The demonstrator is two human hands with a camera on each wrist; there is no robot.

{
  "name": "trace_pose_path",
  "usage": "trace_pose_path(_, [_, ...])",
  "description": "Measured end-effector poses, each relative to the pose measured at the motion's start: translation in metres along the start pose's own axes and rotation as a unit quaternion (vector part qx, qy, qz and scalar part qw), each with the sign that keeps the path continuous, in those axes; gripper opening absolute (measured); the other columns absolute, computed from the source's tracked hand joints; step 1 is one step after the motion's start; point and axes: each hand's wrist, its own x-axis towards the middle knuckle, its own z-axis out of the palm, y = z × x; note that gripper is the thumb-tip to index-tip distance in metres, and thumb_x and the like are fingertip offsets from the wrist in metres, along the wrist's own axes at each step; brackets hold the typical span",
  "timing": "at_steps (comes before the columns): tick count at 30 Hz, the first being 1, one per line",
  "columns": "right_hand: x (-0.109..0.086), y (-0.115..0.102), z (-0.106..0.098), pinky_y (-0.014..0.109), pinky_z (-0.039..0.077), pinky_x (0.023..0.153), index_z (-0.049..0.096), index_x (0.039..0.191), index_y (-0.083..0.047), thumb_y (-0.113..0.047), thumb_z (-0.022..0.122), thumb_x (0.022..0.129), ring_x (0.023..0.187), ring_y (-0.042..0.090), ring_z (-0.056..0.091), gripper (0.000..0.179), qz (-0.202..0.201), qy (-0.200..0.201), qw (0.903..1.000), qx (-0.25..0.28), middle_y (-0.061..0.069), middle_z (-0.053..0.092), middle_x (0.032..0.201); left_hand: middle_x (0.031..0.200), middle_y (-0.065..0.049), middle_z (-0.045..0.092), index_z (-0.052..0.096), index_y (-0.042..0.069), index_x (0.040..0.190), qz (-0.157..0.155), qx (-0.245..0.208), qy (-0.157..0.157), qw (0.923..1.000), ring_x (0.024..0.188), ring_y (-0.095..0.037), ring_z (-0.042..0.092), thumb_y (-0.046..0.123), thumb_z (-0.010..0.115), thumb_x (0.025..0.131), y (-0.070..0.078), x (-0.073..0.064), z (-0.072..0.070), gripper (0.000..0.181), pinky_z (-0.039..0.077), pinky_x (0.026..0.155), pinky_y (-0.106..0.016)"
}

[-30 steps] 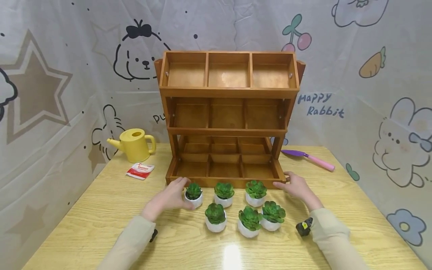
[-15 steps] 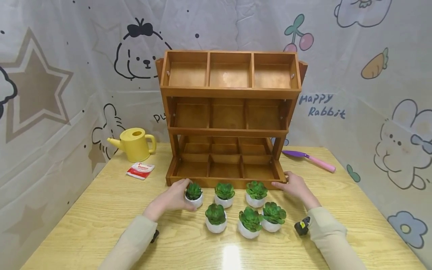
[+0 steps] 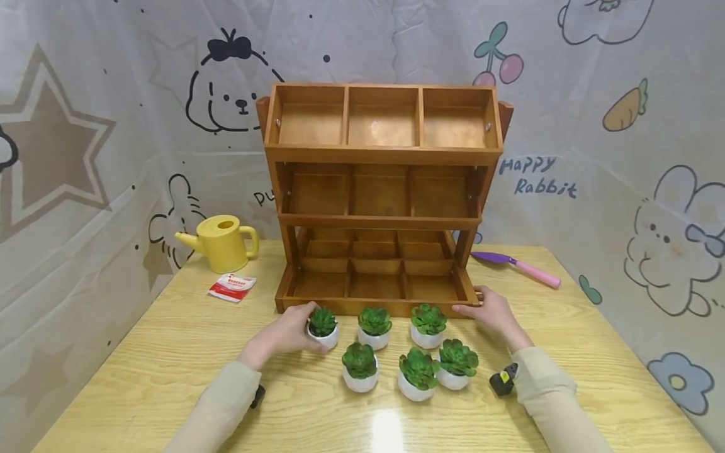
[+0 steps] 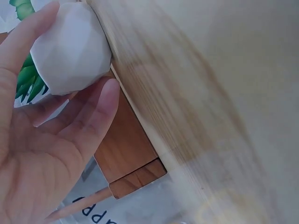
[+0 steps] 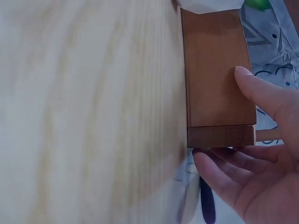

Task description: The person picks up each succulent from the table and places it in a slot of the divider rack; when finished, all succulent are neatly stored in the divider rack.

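At the left end of the back row of plants, my left hand [image 3: 289,330] holds a small potted succulent [image 3: 323,326] by its pot. The left wrist view has the thumb on one side of the faceted white pot [image 4: 72,49] and curled fingers on the other; the pot hides some fingertips. My right hand [image 3: 496,314] grips the front right corner of a brown wooden tiered shelf [image 3: 376,308]. In the right wrist view its thumb lies on the front board [image 5: 217,70] and the fingers bend round the end. Several other succulents [image 3: 417,371] in white pots stand before the shelf.
The shelf's divided compartments [image 3: 382,116] rise in tiers behind the plants. A yellow watering can [image 3: 223,245] and a red-and-white packet [image 3: 232,287] are at the left. To the right lies a purple trowel [image 3: 521,265] with a pink handle. Printed cloth hangs around the table.
The head view has shifted slightly. Both hands keep nearly the same places, the left at the leftmost succulent and the right at the shelf corner.
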Motion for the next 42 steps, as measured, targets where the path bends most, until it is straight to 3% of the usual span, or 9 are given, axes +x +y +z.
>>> trace_pose_path(10, [0.001,0.0,0.0,0.056,0.04,0.101,0.034,0.142,0.009,-0.049,0.072,0.082,0.125,0.048,0.045,0.091,0.006,0.0,0.9997,0.023,0.035,0.044,0.137,0.099,-0.003,0.068,0.056,0.007,0.11,-0.003,0.006,-0.006,1.0,0.092,-0.015,0.063,0.033,0.087,0.065,-0.001,-0.001,-0.002,0.06,0.052,0.081,-0.035])
trace_pose_path(18, [0.003,0.004,-0.001,0.056,0.04,0.101,0.034,0.143,0.008,-0.048,0.072,0.082,0.126,0.048,0.044,0.091,0.009,0.0,0.9995,0.031,0.034,0.043,0.139,0.098,-0.003,0.069,0.058,0.008,0.107,0.046,0.017,0.027,0.9985,0.091,-0.017,0.065,0.029,0.09,0.063,-0.002,0.0,-0.002,0.058,0.053,0.079,-0.033])
trace_pose_path(23, [0.005,0.005,-0.003,0.058,0.037,0.103,0.024,0.148,0.005,-0.05,0.071,0.082,0.128,0.049,0.041,0.098,-0.002,-0.009,0.9997,0.024,0.035,0.039,0.141,0.096,-0.002,0.069,0.059,0.009,0.105,0.048,0.028,0.048,0.9973,0.088,-0.015,0.064,0.032,0.09,0.063,-0.002,0.001,-0.003,0.057,0.053,0.077,-0.032])
trace_pose_path(27, [0.006,0.005,-0.003,0.058,0.035,0.105,0.02,0.151,0.002,-0.052,0.071,0.081,0.13,0.049,0.04,0.102,-0.009,-0.014,0.9996,0.023,0.035,0.036,0.143,0.096,-0.002,0.068,0.059,0.01,0.106,0.038,0.023,0.078,0.996,0.087,-0.015,0.063,0.031,0.089,0.064,-0.001,0.002,-0.004,0.056,0.053,0.076,-0.032])
trace_pose_path(31, [0.006,0.005,-0.002,0.057,0.034,0.105,0.021,0.151,0.001,-0.05,0.071,0.081,0.131,0.049,0.038,0.1,-0.007,-0.017,0.9993,0.031,0.034,0.035,0.144,0.098,-0.003,0.067,0.059,0.009,0.109,0.043,0.02,0.129,0.9905,0.089,-0.017,0.062,0.029,0.09,0.064,-0.001,0.002,-0.004,0.058,0.052,0.076,-0.035])
trace_pose_path(36, [0.007,0.005,-0.002,0.057,0.034,0.105,0.022,0.151,-0.001,-0.046,0.072,0.082,0.131,0.048,0.039,0.096,-0.002,-0.017,0.999,0.041,0.034,0.037,0.144,0.099,-0.008,0.064,0.058,0.007,0.111,0.06,0.029,0.202,0.9771,0.092,-0.023,0.062,0.026,0.091,0.061,0.0,0.005,-0.005,0.063,0.052,0.079,-0.043])
trace_pose_path(42, [0.007,0.005,-0.002,0.058,0.035,0.104,0.024,0.151,-0.002,-0.046,0.072,0.082,0.13,0.048,0.039,0.096,0.0,-0.016,0.999,0.042,0.034,0.037,0.143,0.101,-0.011,0.064,0.057,0.006,0.113,0.041,0.019,0.259,0.9649,0.095,-0.027,0.061,0.028,0.091,0.061,0.002,0.018,-0.008,0.066,0.051,0.082,-0.046])
